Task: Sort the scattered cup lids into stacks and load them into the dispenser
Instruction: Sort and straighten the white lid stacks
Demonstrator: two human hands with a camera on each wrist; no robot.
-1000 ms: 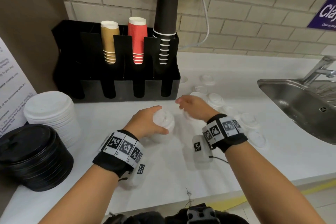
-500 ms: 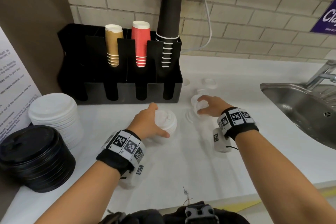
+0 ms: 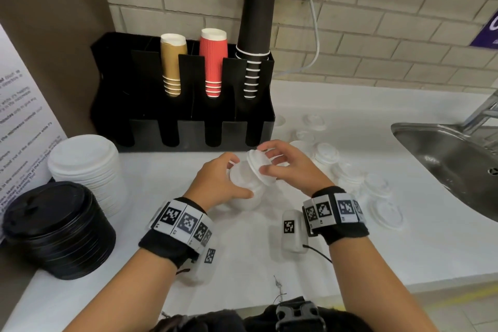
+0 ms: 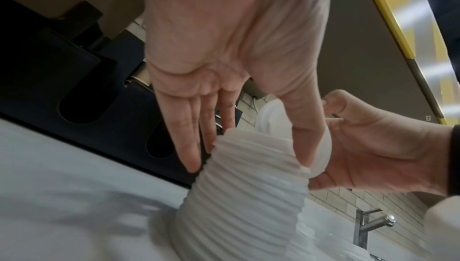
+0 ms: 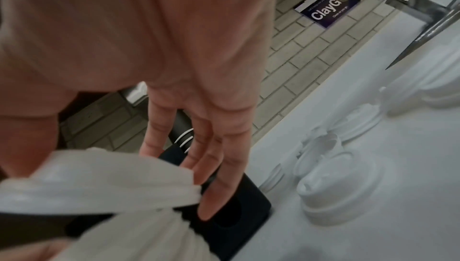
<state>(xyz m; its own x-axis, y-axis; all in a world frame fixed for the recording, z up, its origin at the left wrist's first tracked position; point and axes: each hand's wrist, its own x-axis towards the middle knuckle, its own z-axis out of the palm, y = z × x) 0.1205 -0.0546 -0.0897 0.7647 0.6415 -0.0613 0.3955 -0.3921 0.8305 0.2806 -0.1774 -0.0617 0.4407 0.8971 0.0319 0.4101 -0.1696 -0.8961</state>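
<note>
The left hand clasps the lid stack to steady it on the counter; the right hand pinches a tilted lid, its grip ready to cap it.

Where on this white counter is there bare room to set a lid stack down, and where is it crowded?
Bare counter lies in front of both hands, toward the near edge, between the black lid stack and the loose white lids. Crowded: those scattered lids between the black cup dispenser and steel sink; also the left corner.
</note>
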